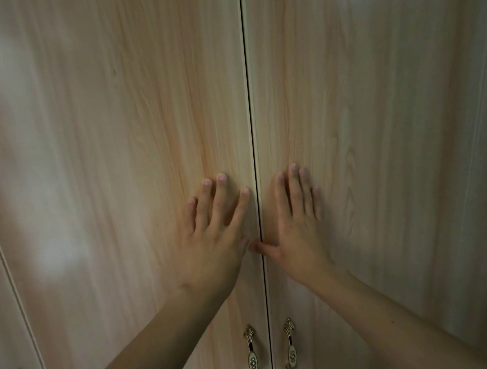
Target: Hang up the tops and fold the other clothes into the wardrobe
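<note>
pressing wardrobe doors (108, 124) | left hand (215, 242) flat just left of centre seam (248, 92), right hand (298, 235) just right | fingers straight, grasping nothing | likely seating doors flush | clothes unseen

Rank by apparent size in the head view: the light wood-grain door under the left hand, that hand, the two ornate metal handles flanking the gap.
1. Light wood-grain door
2. Left hand
3. Ornate metal left handle and right handle: alike, unranked.
</note>
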The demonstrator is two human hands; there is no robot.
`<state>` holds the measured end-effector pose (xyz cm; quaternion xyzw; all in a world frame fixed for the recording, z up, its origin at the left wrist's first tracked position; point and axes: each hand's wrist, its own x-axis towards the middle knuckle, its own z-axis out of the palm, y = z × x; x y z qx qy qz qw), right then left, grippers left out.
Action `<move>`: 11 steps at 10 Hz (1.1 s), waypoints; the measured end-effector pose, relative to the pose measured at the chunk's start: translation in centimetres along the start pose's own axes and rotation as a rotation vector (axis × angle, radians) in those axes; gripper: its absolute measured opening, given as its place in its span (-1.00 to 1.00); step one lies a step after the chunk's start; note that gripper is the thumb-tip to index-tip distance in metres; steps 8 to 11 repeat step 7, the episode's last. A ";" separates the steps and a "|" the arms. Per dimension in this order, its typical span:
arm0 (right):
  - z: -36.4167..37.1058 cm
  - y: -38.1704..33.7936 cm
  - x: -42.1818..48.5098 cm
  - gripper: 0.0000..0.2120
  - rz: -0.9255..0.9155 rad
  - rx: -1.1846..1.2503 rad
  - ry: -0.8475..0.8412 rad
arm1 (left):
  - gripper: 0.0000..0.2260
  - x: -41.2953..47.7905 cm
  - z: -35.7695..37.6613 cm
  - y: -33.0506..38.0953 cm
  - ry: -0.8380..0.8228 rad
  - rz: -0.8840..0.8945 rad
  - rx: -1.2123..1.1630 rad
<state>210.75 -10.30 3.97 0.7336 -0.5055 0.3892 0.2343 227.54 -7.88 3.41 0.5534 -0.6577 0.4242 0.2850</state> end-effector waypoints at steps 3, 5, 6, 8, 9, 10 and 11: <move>-4.3 1.1 -0.4 0.00 -0.059 0.190 -0.211 | -0.07 0.2 -3.5 0.1 -0.243 0.022 0.008; -6.9 0.7 -3.1 -0.20 0.024 0.289 -0.314 | -0.13 -3.4 -4.5 0.4 -0.487 -0.010 -0.183; -7.6 0.9 -4.6 -0.24 0.059 0.289 -0.316 | -0.20 -4.9 -4.9 0.1 -0.581 -0.084 -0.331; -8.5 0.7 -5.5 -0.27 0.073 0.266 -0.320 | -0.28 -5.2 -6.0 -0.4 -0.600 -0.165 -0.420; -8.5 0.7 -5.5 -0.27 0.073 0.266 -0.320 | -0.28 -5.2 -6.0 -0.4 -0.600 -0.165 -0.420; -8.5 0.7 -5.5 -0.27 0.073 0.266 -0.320 | -0.28 -5.2 -6.0 -0.4 -0.600 -0.165 -0.420; -8.5 0.7 -5.5 -0.27 0.073 0.266 -0.320 | -0.28 -5.2 -6.0 -0.4 -0.600 -0.165 -0.420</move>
